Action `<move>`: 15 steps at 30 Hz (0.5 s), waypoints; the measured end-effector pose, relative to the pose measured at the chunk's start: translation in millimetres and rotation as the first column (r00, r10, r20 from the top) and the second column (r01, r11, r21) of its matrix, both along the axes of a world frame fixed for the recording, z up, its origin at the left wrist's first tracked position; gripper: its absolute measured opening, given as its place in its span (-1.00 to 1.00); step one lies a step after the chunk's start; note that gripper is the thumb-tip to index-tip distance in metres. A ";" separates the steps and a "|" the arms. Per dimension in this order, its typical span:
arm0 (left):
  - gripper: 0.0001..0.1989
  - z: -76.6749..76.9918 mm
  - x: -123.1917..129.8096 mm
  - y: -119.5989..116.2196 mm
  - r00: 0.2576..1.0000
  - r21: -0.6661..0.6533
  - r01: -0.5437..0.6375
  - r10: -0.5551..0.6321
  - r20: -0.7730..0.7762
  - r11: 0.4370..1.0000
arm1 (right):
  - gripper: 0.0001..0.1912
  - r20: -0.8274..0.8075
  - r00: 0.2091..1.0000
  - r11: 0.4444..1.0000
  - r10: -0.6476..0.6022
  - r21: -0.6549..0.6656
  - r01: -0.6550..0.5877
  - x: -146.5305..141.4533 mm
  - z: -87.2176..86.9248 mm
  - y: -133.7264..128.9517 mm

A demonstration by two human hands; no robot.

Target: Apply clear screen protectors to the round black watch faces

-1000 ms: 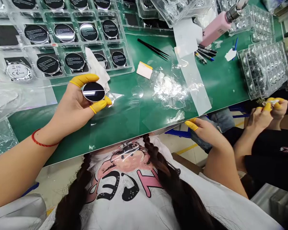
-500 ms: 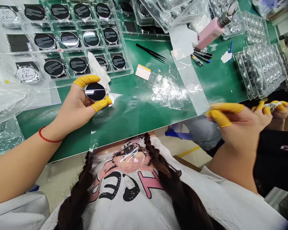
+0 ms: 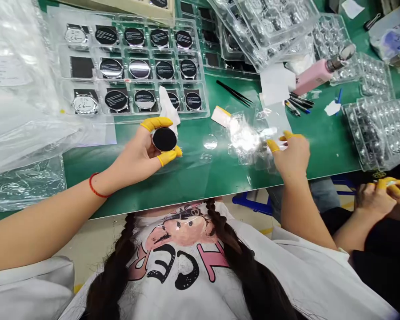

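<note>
In my left hand [image 3: 143, 151], with yellow finger cots on the fingertips, is a round smartwatch body [image 3: 164, 139], gripped by its rim with the black face up. My right hand [image 3: 291, 153], also in yellow finger cots, is at the right edge of a pile of crumpled clear films [image 3: 245, 135]. Its thumb and forefinger are apart; I cannot tell whether they touch a film. A white wipe [image 3: 168, 109] lies just beyond the watch, partly over a clear plastic tray [image 3: 203, 104] of round watches. A round clear film [image 3: 210, 142] lies between the hands.
Black tweezers [image 3: 234, 93] and a small white block [image 3: 221, 116] lie past the films. Pens [image 3: 300, 103] and a pink bottle [image 3: 315, 78] are farther right. Stacked clear trays [image 3: 380, 131] stand at the right. A co-worker's hands [image 3: 382, 195] are nearby. Plastic sheeting [image 3: 16, 102] covers the left.
My right hand has moved from beyond the table's front edge leftward over the films. My left hand still holds the watch. The camera view has shifted, so the table's things appear farther right.
</note>
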State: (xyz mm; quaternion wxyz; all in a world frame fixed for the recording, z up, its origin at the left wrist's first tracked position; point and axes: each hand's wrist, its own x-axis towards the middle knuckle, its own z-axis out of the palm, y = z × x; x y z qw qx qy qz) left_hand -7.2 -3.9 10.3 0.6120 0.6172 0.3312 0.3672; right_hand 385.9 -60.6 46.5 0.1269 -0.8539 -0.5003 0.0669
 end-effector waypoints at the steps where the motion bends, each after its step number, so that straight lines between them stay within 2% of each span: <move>1: -0.42 0.0 0.5 -0.9 1.000 0.016 0.017 -0.017 0.002 1.000 | -0.32 0.093 0.996 1.000 0.009 -0.009 -0.009 -6.7 6.5 3.4; 3: -0.40 -0.3 1.1 -1.9 0.999 0.048 0.052 -0.051 -0.010 0.997 | -0.25 0.241 0.969 0.998 0.058 0.016 -0.063 -26.0 21.6 15.9; 4: -0.40 -0.2 1.1 -2.1 0.998 0.057 0.061 -0.060 -0.017 0.996 | -0.28 0.265 0.957 0.991 0.119 0.033 -0.132 -39.3 28.2 25.1; 5: -0.40 0.0 0.9 -2.1 0.998 0.060 0.063 -0.062 -0.020 0.996 | -0.34 0.246 0.947 0.972 0.208 0.060 -0.229 -55.2 33.0 36.1; 7: -0.42 1.1 -0.1 -1.5 0.999 0.053 0.046 -0.046 -0.009 0.998 | -0.52 0.104 0.883 0.878 0.458 0.100 -0.467 -93.6 34.6 61.9; 9: -0.42 3.1 -1.3 -0.2 1.000 0.038 0.019 -0.019 -0.002 0.999 | -0.66 -0.001 0.760 0.753 0.650 0.134 -0.644 -135.5 24.8 89.4; 10: -0.42 4.3 -1.9 0.6 1.000 0.030 0.007 -0.007 -0.005 1.000 | -0.69 -0.011 0.714 0.707 0.700 0.147 -0.692 -155.0 16.8 102.1; 13: -0.42 7.1 -2.5 2.8 0.999 0.006 -0.038 0.038 -0.018 0.999 | -0.72 -0.029 0.622 0.622 0.783 0.081 -0.779 -194.8 -6.3 128.1; 15: -0.42 7.8 -2.2 4.0 0.997 -0.003 -0.073 0.073 -0.006 0.997 | -0.82 -0.031 0.592 0.592 0.805 0.077 -0.802 -201.0 -8.9 130.9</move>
